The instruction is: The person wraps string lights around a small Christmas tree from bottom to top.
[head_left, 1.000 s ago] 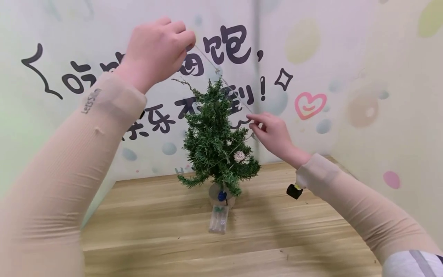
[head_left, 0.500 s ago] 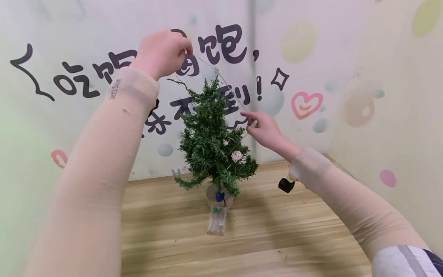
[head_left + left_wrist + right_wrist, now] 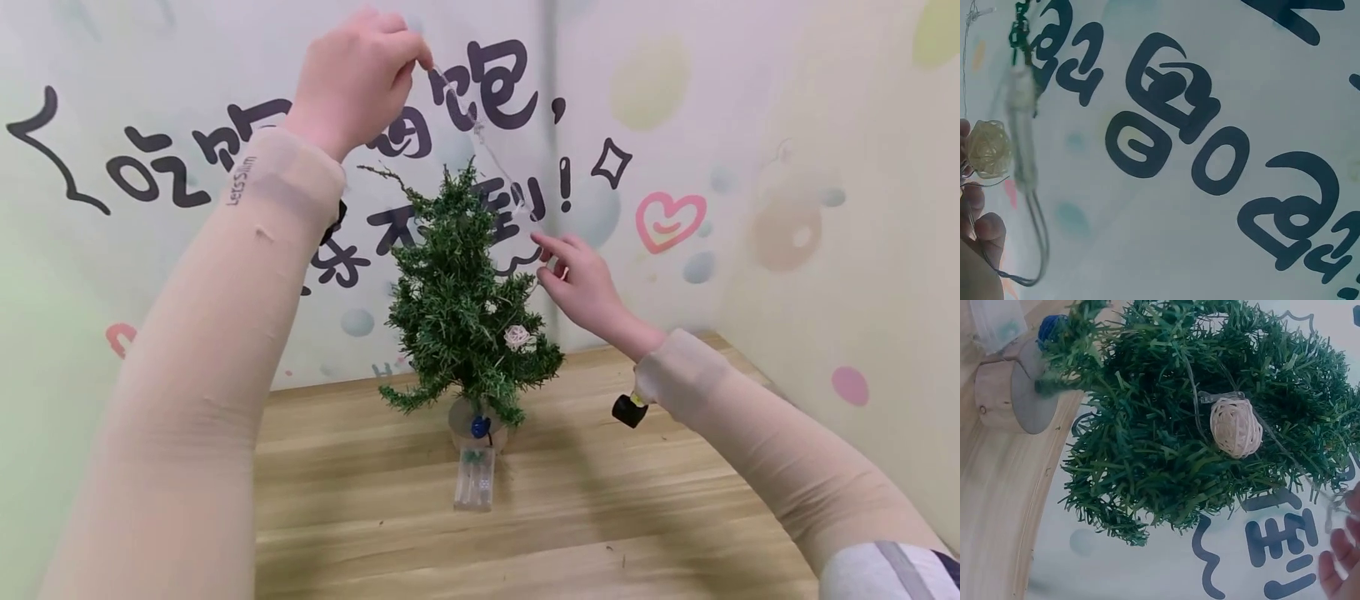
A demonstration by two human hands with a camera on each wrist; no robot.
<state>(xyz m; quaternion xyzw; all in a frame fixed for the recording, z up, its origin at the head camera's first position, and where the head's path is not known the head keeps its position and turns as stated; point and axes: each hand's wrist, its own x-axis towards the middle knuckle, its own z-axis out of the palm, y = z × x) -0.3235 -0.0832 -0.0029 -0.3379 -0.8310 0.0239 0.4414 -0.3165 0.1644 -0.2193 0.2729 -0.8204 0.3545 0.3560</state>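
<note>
The left hand (image 3: 360,75) is raised above the treetop, wrist bent, fingers pinching one thin wire (image 3: 479,129) that slants to the right hand (image 3: 581,279), held lower beside the branches, forefinger stretched, thumb and fingers loosely closed round it. One green tree (image 3: 461,292) stands near the back edge of the table (image 3: 375,517), carrying one pale woven ball (image 3: 517,336), one clear box (image 3: 474,483) in front; a second ball (image 3: 988,149) is at the left fingertips.

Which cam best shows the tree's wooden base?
Right wrist: the wooden base is large, round face and side visible. Head shows it smaller, partly behind a blue bundle and clear box. Left wrist doesn't show it.
</note>
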